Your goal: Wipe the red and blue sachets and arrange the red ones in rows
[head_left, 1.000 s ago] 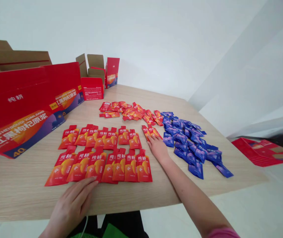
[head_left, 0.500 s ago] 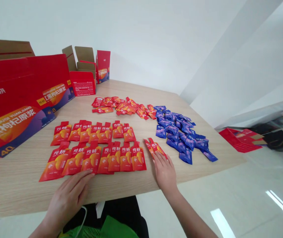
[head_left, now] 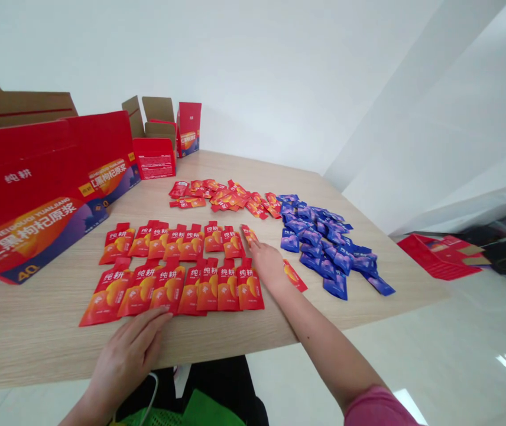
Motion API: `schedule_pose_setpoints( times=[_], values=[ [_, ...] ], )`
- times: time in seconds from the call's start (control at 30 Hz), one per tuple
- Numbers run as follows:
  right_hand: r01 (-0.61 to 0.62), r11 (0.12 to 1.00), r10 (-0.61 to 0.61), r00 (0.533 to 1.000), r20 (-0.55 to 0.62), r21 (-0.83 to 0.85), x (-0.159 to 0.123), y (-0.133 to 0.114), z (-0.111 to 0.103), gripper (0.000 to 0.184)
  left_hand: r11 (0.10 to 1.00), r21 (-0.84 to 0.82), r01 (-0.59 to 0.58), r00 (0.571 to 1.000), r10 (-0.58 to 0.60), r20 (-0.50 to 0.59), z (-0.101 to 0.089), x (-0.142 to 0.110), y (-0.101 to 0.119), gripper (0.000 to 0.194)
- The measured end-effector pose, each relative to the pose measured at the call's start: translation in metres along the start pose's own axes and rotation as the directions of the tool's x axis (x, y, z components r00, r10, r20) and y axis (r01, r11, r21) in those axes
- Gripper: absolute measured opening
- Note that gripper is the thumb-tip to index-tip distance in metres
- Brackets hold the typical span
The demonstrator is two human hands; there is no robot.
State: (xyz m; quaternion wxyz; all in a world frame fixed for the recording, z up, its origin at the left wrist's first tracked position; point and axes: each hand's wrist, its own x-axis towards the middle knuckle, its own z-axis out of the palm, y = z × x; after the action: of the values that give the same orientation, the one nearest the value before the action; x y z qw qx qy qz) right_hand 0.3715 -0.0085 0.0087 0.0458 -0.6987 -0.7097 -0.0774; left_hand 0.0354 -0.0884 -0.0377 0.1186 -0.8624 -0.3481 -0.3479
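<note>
**Two bare hands flat among red juice pouches on a wood-look table**

Far left, a brown cardboard carton (head_left: 22,106) stands behind a long red display carton (head_left: 44,195) lying on the table edge. Behind it are an open red box (head_left: 154,158) and an upright red carton (head_left: 189,130), both at the back of the wood-look table (head_left: 35,337).

Left hand (head_left: 124,361): open, palm down, nothing grasped; fingertips (head_left: 167,315) touch the lower edge of the front row of red pouches (head_left: 168,290). A second row of red pouches (head_left: 168,242) lies just behind that one, and a loose heap of red pouches (head_left: 221,195) lies farther back.

Right hand (head_left: 268,266): fingers extended, not clenched, tips on a tilted single pouch (head_left: 249,235) at the end of the second row. A stray pouch (head_left: 295,276) lies just right of the hand.

Further right, a heap of blue sachets (head_left: 319,251). On the floor beyond the table, flat red cartons (head_left: 439,257).
</note>
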Motion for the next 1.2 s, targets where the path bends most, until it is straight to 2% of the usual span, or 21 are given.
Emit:
schedule_pose_setpoints(
  times=[0.1,0.23,0.33,0.47,0.53,0.63,0.77,0.9,0.97,1.07,1.2],
  values=[
    [0.031,0.999,-0.031,0.999,0.038,0.01,-0.004,0.0,0.006,0.024,1.0,-0.005,0.006,1.0,-0.006,0.001,0.001,0.0,0.0,0.026],
    [0.023,0.999,-0.024,0.999,0.029,0.04,-0.024,0.013,0.003,0.029,1.0,-0.01,0.014,1.0,-0.014,0.014,0.002,-0.001,0.0,0.027],
    [-0.028,0.998,0.029,0.999,-0.029,0.058,-0.047,0.033,0.002,0.031,0.999,-0.026,0.028,1.0,-0.028,0.014,0.0,-0.001,0.0,0.026],
    [-0.144,0.989,0.146,0.987,-0.072,0.03,-0.088,0.052,0.013,0.032,1.0,-0.026,0.014,1.0,-0.014,0.019,-0.001,-0.001,0.001,0.025],
    [-0.216,0.976,0.216,0.975,-0.047,0.011,-0.104,0.048,0.018,0.035,1.0,-0.028,0.004,1.0,-0.003,0.022,-0.001,-0.001,0.001,0.025],
    [-0.258,0.966,0.258,0.966,-0.009,0.015,-0.115,0.027,0.019,0.035,1.0,-0.029,0.006,0.999,-0.005,0.035,0.0,0.0,0.001,0.025],
    [-0.274,0.961,0.272,0.961,0.044,0.033,-0.11,-0.003,0.013,0.035,0.999,-0.039,0.011,1.0,-0.01,0.028,0.0,0.002,0.001,0.024],
    [-0.234,0.972,0.232,0.971,0.05,0.032,-0.106,-0.013,0.012,0.033,0.999,-0.04,0.02,1.0,-0.02,-0.002,-0.001,0.001,0.004,0.023],
    [-0.206,0.977,0.205,0.979,0.025,0.048,-0.107,-0.013,0.013,0.032,0.997,-0.052,0.054,0.999,-0.055,0.0,-0.004,0.001,0.004,0.023],
    [-0.179,0.98,0.184,0.982,-0.053,0.086,-0.11,-0.009,0.015,0.032,0.985,-0.046,0.165,0.986,-0.165,-0.005,-0.011,0.0,-0.001,0.024],
    [-0.107,0.986,0.126,0.98,-0.154,0.127,-0.113,-0.006,0.025,0.039,0.92,0.079,0.383,0.922,-0.387,0.034,-0.017,-0.002,-0.019,0.034]
  ],
)
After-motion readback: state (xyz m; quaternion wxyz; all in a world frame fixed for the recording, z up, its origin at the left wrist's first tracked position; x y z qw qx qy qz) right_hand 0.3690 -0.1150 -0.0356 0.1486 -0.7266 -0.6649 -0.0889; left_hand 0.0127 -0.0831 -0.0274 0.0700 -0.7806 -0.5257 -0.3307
